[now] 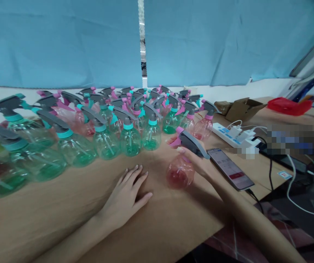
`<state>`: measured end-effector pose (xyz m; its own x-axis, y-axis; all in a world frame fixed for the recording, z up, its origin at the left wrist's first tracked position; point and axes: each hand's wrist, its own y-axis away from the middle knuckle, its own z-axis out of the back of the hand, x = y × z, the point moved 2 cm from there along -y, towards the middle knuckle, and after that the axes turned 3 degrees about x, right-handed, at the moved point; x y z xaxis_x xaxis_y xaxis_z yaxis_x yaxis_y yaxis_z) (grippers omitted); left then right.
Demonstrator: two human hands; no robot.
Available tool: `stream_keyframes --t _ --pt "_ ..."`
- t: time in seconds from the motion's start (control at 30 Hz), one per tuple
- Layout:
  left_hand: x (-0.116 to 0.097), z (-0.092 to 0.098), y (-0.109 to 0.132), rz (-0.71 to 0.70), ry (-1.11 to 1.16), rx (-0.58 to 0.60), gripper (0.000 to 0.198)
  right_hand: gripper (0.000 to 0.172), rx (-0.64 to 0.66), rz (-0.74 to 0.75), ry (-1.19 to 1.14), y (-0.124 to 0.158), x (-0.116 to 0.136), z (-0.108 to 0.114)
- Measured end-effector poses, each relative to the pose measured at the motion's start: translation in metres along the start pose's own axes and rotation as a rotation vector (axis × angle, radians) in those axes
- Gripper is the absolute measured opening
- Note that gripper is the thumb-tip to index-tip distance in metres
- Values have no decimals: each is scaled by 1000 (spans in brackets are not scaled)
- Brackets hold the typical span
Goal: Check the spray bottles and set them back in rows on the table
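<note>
**Right hand holding a pink spray bottle by its trigger head**

I am at a tan wooden worktop (64, 219). My right hand (198, 162) has its grip closed over the grey trigger head of a pink translucent plastic spray bottle (179, 176), with the fingers curled across the top. The bottle sits low in front of me and leans a little. I cannot tell whether its base touches the wood.

My left hand (126, 197) lies flat, palm down with the fingers spread, and holds nothing. It is near the bottle on its left side, but apart from it.

Behind both hands stands a crowd of green and pink spray bottles (129, 140). Just right of my right hand lies a black smartphone with a lit screen (229, 168).

I judge that this one bottle is being handled apart from the crowd, held by its head. Any move from here calls for a firm hold that does not squeeze the trigger, and for keeping clear of the phone.
</note>
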<state>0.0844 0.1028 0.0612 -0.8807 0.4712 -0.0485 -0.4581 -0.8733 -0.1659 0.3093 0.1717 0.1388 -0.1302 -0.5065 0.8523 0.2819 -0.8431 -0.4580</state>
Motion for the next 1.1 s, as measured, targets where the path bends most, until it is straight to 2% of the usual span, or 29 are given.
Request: stream_keyframes --t 0.2,0.37,0.53,0.7,0.87,1.1 --pt "1 -2 0 -4 14 -19 60 35 -111 -22 50 5 -19 5" --pt "0 0 0 -4 24 -6 61 35 -19 0 222 12 -19 13" --pt "0 1 0 -13 26 -34 59 58 36 41 344 34 -14 21" --pt "2 -1 0 -16 4 -60 59 52 0 39 498 46 -21 25" --pt "3 -2 1 -22 0 -75 57 46 -103 61 643 17 -33 33" --pt "5 1 1 3 -2 -80 53 41 -64 15 639 -37 -54 38"
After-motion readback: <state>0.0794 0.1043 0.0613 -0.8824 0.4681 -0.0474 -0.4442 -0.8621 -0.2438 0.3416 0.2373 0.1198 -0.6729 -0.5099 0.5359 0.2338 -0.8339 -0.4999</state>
